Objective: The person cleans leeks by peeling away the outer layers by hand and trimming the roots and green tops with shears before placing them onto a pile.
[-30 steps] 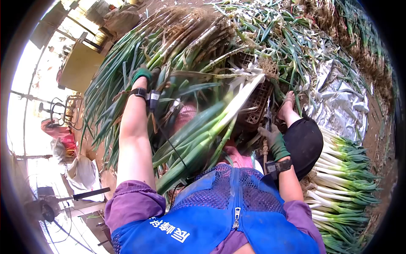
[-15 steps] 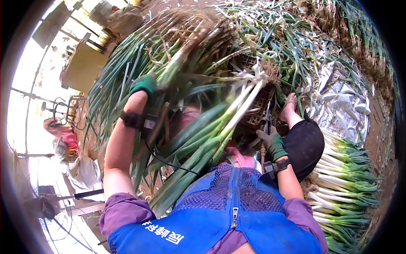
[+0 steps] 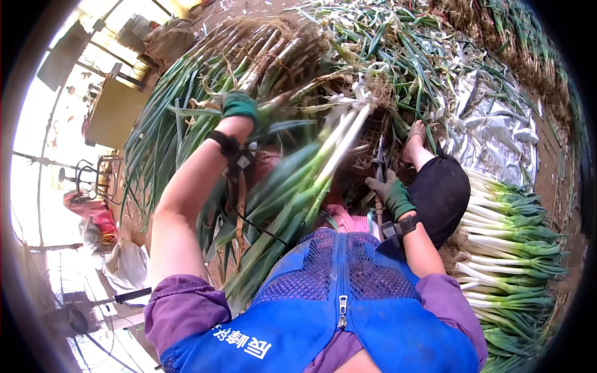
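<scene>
Just beyond the blue mesh vest [image 3: 339, 273], the gloved right hand [image 3: 390, 191] is closed narrowly around a slim dark tool [image 3: 380, 163] that points forward. Left of it, pale-stemmed green onions [image 3: 329, 165] slant across, root ends by a crate [image 3: 362, 159]. Farther out, the gloved left hand [image 3: 239, 107] has its fingers curled on a blurred stalk [image 3: 273, 104] — at the edge of a root-topped pile [image 3: 180, 140]. To the right lies a row of white-stemmed onions [image 3: 494, 248] — beyond it, a crumpled silvery sheet [image 3: 494, 130].

Blue mesh-panelled zip vest; purple sleeves; green-cuffed gloves, seemingly soiled
</scene>
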`<state>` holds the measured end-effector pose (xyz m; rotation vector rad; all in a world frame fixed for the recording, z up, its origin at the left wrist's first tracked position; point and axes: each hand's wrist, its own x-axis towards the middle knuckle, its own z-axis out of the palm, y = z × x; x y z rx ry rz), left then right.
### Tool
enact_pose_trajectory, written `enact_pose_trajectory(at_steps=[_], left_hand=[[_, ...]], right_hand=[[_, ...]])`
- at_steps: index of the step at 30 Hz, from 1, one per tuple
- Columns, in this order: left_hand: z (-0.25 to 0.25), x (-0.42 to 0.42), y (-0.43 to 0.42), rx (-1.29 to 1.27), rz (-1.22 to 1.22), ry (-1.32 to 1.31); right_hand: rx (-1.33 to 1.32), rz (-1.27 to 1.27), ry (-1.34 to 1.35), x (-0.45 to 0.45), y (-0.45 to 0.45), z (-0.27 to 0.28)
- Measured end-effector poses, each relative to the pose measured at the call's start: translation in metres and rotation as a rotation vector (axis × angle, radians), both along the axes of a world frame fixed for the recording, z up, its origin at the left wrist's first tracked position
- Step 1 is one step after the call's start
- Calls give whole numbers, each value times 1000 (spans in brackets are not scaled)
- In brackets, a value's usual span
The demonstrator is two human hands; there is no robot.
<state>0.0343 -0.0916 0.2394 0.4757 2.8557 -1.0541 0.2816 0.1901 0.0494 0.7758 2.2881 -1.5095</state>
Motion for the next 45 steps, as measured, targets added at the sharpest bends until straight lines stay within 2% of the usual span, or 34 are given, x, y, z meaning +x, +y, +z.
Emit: enact_pose_trajectory(at_steps=[1, 2, 3, 4, 5, 6, 7, 9, 10, 11, 12, 13, 14, 16, 18, 19, 20, 23, 24, 27, 30, 33, 35, 39, 40, 43, 45], left_hand=[[-9, 0, 2, 55, 3, -78], [-17, -1, 3, 110, 12, -157], [-31, 0, 0, 205, 38, -190], [-25, 12, -2, 378, -37, -302], [-22, 15, -2, 455, -14, -352], [-19, 18, -1, 532, 12, -402], [-16, 20, 0, 608, 39, -451], [9, 15, -2, 553, 136, -631], [-17, -1, -21, 851, 134, -713], [-13, 7, -20, 1002, 220, -762], [-7, 12, -11, 945, 285, -748], [-5, 16, -5, 890, 349, -733], [-19, 14, -8, 921, 253, -821], [-38, 33, 4, 1069, 311, -959], [-67, 45, 7, 1220, 333, -1028], [-100, 44, 1, 1300, 321, -1025], [-132, 35, -13, 1302, 384, -966], [-129, 47, -15, 1415, 448, -947], [-124, 48, -16, 1394, 501, -958], [-115, 56, -12, 1386, 558, -888], [-139, 43, -22, 1328, 430, -863], [-142, 42, -20, 1329, 475, -869], [-136, 44, -16, 1335, 512, -901], [-156, 35, -25, 1465, 522, -1004], [-153, 35, -25, 1474, 532, -1028], [-133, 46, -26, 1503, 537, -1117], [-124, 55, -31, 1517, 499, -1200]], right_hand=[[-11, 5, 2, 1, 1, 0], [120, -46, 40, 0, -2, -19], [123, -51, 68, -1, 0, -36], [126, -57, 93, -2, 1, -39], [130, -63, 117, 0, 2, -43], [24, -68, 152, 2, 5, -46], [-83, -72, 188, 4, 5, -37], [-259, -60, 244, 10, 2, -6], [-331, -45, 262, 17, -3, 17], [-405, -30, 279, 24, -11, 32], [-495, 47, 447, 30, -22, 38], [-320, 182, 392, 36, -28, 60], [-314, 256, 349, 39, -36, 75], [-337, 345, 327, 42, -49, 87], [-361, 326, 382, 39, -60, 62], [-373, 318, 408, 38, -64, 53], [-295, 356, 372, 34, -60, 69], [-375, 371, 324, 19, -62, 61], [-326, 365, 378, 12, -64, 59], [-375, 367, 128, -12, -59, 83], [-368, 386, 183, -6, -60, 70], [-349, 425, 194, 14, -63, 84], [-403, 388, 250, 24, -68, 72], [-176, 400, 208, -3, -65, 88], [-291, 379, 246, -14, -66, 90], [-277, 400, 437, -64, -65, 73], [-210, 382, 196, -99, -60, 79]])
